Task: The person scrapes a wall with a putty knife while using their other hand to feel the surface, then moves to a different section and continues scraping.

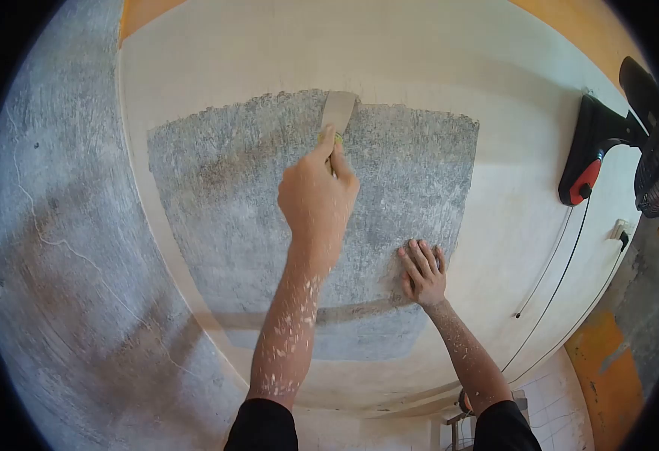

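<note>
My left hand [317, 197] is raised and closed around the green handle of a putty knife [338, 111]. Its wide metal blade lies against the wall at the top edge of a grey scraped patch [217, 203]. My right hand [423, 272] lies flat with fingers spread on the lower right part of that same patch, holding nothing. White flecks speckle both forearms, and the sleeves are black. Cream paint [510, 225] surrounds the scraped area.
A black wall-mounted fan [654, 158] on a black-and-red bracket [589, 161] hangs at the right. Thin cables [562, 259] run down from it, near a small socket [621, 231]. Bare grey concrete [66, 248] fills the left; orange paint [607, 368] shows at lower right.
</note>
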A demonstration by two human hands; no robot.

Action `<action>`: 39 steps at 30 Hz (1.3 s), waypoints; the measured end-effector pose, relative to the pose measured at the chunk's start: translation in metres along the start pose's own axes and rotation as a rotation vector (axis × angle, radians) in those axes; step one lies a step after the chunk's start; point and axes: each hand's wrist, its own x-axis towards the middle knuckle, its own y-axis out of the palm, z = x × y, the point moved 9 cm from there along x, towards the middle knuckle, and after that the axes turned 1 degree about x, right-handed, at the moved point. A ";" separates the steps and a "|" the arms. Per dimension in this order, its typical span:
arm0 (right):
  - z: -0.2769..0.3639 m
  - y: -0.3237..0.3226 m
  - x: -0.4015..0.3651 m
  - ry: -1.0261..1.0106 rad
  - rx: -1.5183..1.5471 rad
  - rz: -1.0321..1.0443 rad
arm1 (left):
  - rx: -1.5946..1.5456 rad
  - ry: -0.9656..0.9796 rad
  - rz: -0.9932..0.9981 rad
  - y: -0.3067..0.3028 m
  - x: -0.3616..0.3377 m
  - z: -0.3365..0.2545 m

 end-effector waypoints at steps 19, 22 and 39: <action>-0.004 0.002 -0.002 0.021 -0.026 0.027 | 0.071 0.044 -0.012 0.009 -0.011 -0.014; -0.004 0.002 -0.004 0.018 -0.024 0.027 | 0.079 0.026 0.038 0.012 -0.024 -0.014; -0.005 0.001 -0.003 0.013 0.003 0.030 | 0.097 0.033 -0.025 0.019 -0.020 -0.029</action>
